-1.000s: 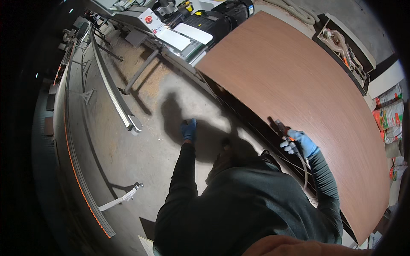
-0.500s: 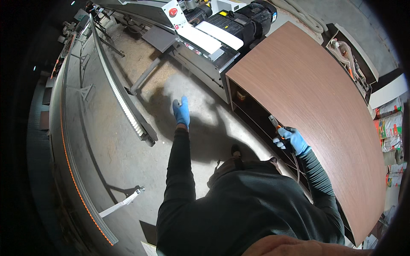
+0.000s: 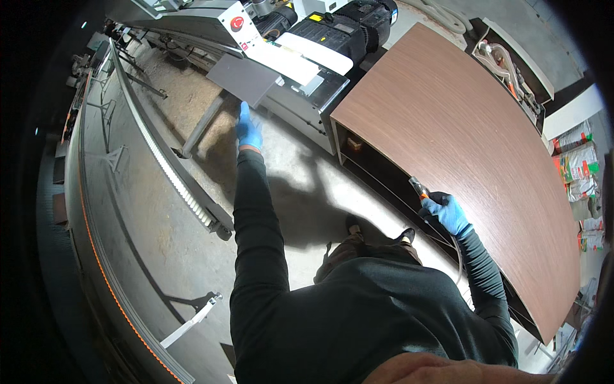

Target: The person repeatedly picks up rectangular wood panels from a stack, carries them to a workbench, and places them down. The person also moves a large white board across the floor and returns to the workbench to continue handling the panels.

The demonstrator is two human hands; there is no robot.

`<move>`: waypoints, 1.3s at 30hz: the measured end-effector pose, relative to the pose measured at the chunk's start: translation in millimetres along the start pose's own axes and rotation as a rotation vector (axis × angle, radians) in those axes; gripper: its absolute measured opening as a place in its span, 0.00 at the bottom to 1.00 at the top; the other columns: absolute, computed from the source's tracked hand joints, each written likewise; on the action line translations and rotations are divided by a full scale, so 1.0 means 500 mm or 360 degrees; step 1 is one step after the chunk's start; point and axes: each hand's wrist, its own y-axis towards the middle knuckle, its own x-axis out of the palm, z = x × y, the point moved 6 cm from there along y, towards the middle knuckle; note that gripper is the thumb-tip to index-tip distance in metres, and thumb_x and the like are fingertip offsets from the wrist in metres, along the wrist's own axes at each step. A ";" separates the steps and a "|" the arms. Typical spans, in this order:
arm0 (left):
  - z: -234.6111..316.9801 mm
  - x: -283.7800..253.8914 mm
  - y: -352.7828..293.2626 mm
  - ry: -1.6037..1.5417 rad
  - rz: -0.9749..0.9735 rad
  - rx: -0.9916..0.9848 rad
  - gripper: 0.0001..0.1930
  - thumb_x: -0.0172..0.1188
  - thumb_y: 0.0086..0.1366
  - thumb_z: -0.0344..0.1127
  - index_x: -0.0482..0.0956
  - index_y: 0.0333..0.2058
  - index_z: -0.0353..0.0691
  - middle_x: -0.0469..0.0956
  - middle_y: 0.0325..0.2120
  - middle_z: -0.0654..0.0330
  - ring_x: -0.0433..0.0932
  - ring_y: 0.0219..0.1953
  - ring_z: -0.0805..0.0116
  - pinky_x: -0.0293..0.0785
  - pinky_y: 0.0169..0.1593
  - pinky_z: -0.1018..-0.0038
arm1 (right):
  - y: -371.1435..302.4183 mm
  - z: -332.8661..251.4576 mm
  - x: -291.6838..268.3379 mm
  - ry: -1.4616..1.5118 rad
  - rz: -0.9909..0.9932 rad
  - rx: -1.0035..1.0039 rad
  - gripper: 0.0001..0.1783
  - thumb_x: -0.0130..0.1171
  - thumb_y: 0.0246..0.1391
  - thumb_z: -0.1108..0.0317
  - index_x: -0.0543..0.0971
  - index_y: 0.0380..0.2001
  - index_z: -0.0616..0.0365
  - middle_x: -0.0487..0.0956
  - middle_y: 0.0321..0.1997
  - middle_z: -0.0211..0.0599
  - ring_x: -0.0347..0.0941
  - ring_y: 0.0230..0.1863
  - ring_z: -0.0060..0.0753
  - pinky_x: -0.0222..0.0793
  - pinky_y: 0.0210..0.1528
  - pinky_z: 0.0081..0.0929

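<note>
My left hand [image 3: 249,132], in a blue glove, reaches forward with its fingers stretched out. Its fingertips overlap the near edge of a dark grey panel [image 3: 243,78] at the machine's end; whether they touch cannot be made out. In my gloved right hand [image 3: 446,212], closed around it, is an air blow gun [image 3: 419,187] with a silver front end and an orange part. A thin hose [image 3: 458,259] trails down from it. That hand is over the near edge of a large brown wood-grain board [image 3: 473,141], which tops a dark open-fronted cabinet.
Ahead stands a machine with a red stop button [image 3: 236,24] and black motors [image 3: 345,29]. A roller rail [image 3: 169,147] runs along the left, with a support leg [image 3: 192,323] near an orange-edged rail. Bags [image 3: 579,163] and a bin of hoses [image 3: 508,70] are at the right.
My left arm has stretched forward and left, bringing the hand to the grey panel. The blow gun stays in my right hand, and the view has shifted slightly.
</note>
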 end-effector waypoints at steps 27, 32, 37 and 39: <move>-0.177 0.156 -0.312 -0.0698 -0.0718 -0.0392 0.20 0.65 0.68 0.33 0.77 0.57 0.38 0.80 0.53 0.58 0.79 0.55 0.60 0.75 0.61 0.63 | 0.004 -0.128 -0.009 -0.0740 0.0014 -0.0341 0.28 0.62 0.62 0.43 0.86 0.44 0.61 0.83 0.27 0.48 0.81 0.30 0.39 0.75 0.36 0.37; -0.250 0.146 -0.518 -0.0654 -0.0615 -0.0448 0.24 0.65 0.65 0.29 0.75 0.60 0.36 0.80 0.52 0.55 0.80 0.54 0.58 0.77 0.59 0.63 | -0.018 -0.179 -0.014 -0.1093 -0.0064 -0.0432 0.30 0.63 0.59 0.41 0.86 0.42 0.62 0.83 0.28 0.51 0.82 0.32 0.46 0.76 0.38 0.40; -0.310 0.152 -0.734 -0.0444 -0.0529 -0.0286 0.20 0.64 0.67 0.27 0.77 0.57 0.35 0.81 0.51 0.59 0.81 0.52 0.63 0.78 0.57 0.66 | -0.058 -0.179 -0.003 -0.1520 -0.0382 -0.0390 0.27 0.63 0.57 0.46 0.86 0.35 0.65 0.84 0.30 0.54 0.83 0.36 0.52 0.77 0.43 0.43; -0.333 0.145 -0.805 -0.0348 -0.0447 -0.0243 0.20 0.63 0.66 0.24 0.78 0.57 0.33 0.82 0.50 0.58 0.82 0.51 0.64 0.79 0.55 0.66 | -0.073 -0.187 -0.002 -0.1643 -0.0409 -0.0480 0.26 0.61 0.57 0.48 0.86 0.35 0.65 0.84 0.29 0.54 0.83 0.35 0.54 0.77 0.44 0.44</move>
